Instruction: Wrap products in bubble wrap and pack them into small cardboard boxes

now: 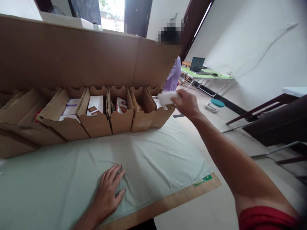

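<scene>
My right hand (185, 103) is closed on a white, flat, box-like thing (169, 97), blurred by motion, over the rightmost cardboard bin (163, 118). Inside that bin a white package with dark marks (158, 102) shows in part. My left hand (109, 190) lies flat on the pale green cloth (153, 159), fingers stretched out and holding nothing. In the row to the left, one bin holds white cards with brown squares (96, 103), and another has red and white packets (122, 105). White and purple boxes (71, 107) fill a bin further left.
Behind the bins rises a tall cardboard panel (96, 57). A person in a purple top (174, 76) is beyond its right end. At the back right stand a green table (203, 74) with a laptop (197, 64) and a blue stool (217, 103). The table's wooden edge (168, 204) runs along the front.
</scene>
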A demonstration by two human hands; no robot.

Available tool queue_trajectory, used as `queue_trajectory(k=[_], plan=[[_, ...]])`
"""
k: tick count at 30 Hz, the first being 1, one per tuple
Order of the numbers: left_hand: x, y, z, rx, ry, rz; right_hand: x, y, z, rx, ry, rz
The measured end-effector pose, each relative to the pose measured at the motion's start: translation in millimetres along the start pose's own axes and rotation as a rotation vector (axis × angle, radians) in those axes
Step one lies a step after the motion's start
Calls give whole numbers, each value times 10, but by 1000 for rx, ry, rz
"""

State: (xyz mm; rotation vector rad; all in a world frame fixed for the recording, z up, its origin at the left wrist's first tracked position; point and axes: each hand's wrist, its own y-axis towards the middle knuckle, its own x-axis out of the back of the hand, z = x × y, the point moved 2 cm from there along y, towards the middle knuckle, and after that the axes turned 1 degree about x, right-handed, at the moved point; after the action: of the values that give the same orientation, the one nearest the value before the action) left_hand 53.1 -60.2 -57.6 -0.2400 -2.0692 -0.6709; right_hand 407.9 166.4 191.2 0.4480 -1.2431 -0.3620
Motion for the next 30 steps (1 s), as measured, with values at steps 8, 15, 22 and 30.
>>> queue_trajectory(k=[8,15,22,30], plan=[[9,-3,0,-63,36,-37,-195,491,25,185,-86,626],[-6,13,29,-79,24,-87,-369,696,206,21,-24,917],[-14,7,47,-79,1,-100,-379,644,114,-214,201,820],[-46,-8,74,-67,-14,-124,-684,648,278,-340,130,649]])
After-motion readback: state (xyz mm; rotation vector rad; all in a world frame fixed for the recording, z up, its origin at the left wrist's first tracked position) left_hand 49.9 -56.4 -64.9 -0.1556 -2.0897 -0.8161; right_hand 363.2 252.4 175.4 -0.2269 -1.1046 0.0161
